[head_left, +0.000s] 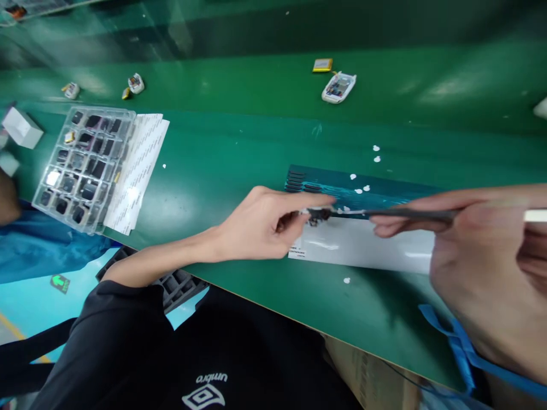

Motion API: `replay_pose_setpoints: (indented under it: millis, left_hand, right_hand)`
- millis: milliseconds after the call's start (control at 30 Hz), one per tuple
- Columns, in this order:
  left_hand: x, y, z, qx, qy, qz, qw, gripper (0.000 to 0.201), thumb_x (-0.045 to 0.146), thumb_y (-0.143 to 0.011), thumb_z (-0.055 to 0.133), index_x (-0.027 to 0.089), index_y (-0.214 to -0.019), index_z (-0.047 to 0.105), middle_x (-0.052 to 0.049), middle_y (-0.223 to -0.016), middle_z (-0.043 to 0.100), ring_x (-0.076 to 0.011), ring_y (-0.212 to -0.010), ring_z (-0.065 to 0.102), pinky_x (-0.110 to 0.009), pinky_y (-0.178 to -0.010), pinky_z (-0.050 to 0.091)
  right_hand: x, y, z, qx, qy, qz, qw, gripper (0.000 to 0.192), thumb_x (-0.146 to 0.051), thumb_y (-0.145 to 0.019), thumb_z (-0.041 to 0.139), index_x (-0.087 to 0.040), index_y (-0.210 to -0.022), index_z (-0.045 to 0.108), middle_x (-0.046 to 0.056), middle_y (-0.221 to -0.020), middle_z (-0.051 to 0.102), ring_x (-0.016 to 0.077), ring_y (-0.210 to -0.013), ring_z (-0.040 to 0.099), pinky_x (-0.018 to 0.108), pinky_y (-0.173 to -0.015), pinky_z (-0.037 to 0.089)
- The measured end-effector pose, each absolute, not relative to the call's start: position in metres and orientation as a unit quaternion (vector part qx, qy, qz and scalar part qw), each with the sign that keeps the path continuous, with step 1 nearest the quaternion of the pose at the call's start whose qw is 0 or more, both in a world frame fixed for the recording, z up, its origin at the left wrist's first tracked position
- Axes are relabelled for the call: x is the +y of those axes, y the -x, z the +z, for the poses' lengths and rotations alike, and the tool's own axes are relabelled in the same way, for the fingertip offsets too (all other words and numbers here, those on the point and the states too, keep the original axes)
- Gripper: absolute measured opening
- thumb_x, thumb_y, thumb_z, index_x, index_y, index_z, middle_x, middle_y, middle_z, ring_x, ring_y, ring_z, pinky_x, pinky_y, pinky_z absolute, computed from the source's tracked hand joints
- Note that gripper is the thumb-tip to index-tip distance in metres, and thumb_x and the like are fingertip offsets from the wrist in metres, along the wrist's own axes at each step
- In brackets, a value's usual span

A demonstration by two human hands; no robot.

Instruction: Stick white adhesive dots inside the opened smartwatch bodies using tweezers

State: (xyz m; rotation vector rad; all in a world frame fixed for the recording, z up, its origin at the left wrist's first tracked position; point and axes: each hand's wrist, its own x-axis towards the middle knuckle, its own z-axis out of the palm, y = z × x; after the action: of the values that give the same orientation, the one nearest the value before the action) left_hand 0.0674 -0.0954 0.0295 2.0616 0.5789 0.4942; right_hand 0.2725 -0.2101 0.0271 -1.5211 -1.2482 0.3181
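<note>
My left hand (pixel 265 225) pinches a small dark part (pixel 317 215) between thumb and forefinger over the green table. Close to the camera, my right hand (pixel 482 256) holds dark tweezers (pixel 405 213), and their tips touch that small part. Right below lies a white glossy sheet (pixel 367 245), overlapping a teal sheet (pixel 363 185) with rows of dark strips. Small white bits (pixel 376 149) are scattered around the sheets.
A clear compartment tray (pixel 81 165) of small dark parts sits at the left on white paper sheets (pixel 141 165). A white device shell (pixel 339 87) and a yellow battery (pixel 322 65) lie farther back. Another person's blue sleeve (pixel 38 245) is at far left.
</note>
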Motion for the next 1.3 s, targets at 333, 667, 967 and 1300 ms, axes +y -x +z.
replay_pose_setpoints:
  millis: [333, 667, 967, 1300]
  left_hand:
    - [-0.068, -0.064, 0.030, 0.215, -0.854, 0.271, 0.388, 0.033, 0.041, -0.110, 0.044, 0.024, -0.114, 0.072, -0.004, -0.098, 0.075, -0.0159, -0.086, 0.071, -0.031, -0.080, 0.054]
    - [-0.051, -0.066, 0.002, 0.108, -0.976, 0.126, 0.139, 0.036, 0.031, -0.114, 0.033, 0.016, -0.121, 0.065, -0.014, -0.115, 0.070, -0.0245, -0.107, 0.071, -0.038, -0.083, 0.055]
    - [-0.050, -0.075, -0.001, 0.098, -0.983, 0.112, 0.109, 0.031, 0.027, -0.114, 0.036, 0.017, -0.120, 0.064, -0.009, -0.105, 0.074, -0.0235, -0.116, 0.068, -0.034, -0.081, 0.051]
    - [-0.062, -0.067, 0.026, 0.155, -0.916, 0.245, 0.278, 0.032, 0.031, -0.110, 0.040, 0.024, -0.118, 0.071, -0.006, -0.112, 0.078, -0.0229, -0.114, 0.072, -0.037, -0.092, 0.053]
  right_hand:
    - [-0.193, -0.286, 0.016, -0.650, 0.645, 0.078, 0.393, 0.015, -0.032, -0.102, 0.067, -0.030, -0.097, 0.081, -0.001, -0.096, 0.083, 0.0178, -0.083, 0.078, 0.034, -0.071, 0.060]
    - [-0.189, -0.288, 0.010, -0.693, 0.610, 0.055, 0.380, 0.016, -0.021, -0.101, 0.068, -0.026, -0.108, 0.081, 0.002, -0.103, 0.084, 0.0188, -0.088, 0.080, 0.033, -0.072, 0.063]
    - [-0.185, -0.279, 0.005, -0.722, 0.572, -0.071, 0.382, 0.025, -0.011, -0.094, 0.073, -0.031, -0.107, 0.079, -0.003, -0.097, 0.084, 0.0166, -0.082, 0.081, 0.027, -0.066, 0.066]
    - [-0.192, -0.283, 0.014, -0.710, 0.561, -0.143, 0.400, 0.061, -0.003, -0.088, 0.076, -0.037, -0.139, 0.069, 0.002, -0.108, 0.083, 0.0222, -0.089, 0.081, 0.034, -0.071, 0.066]
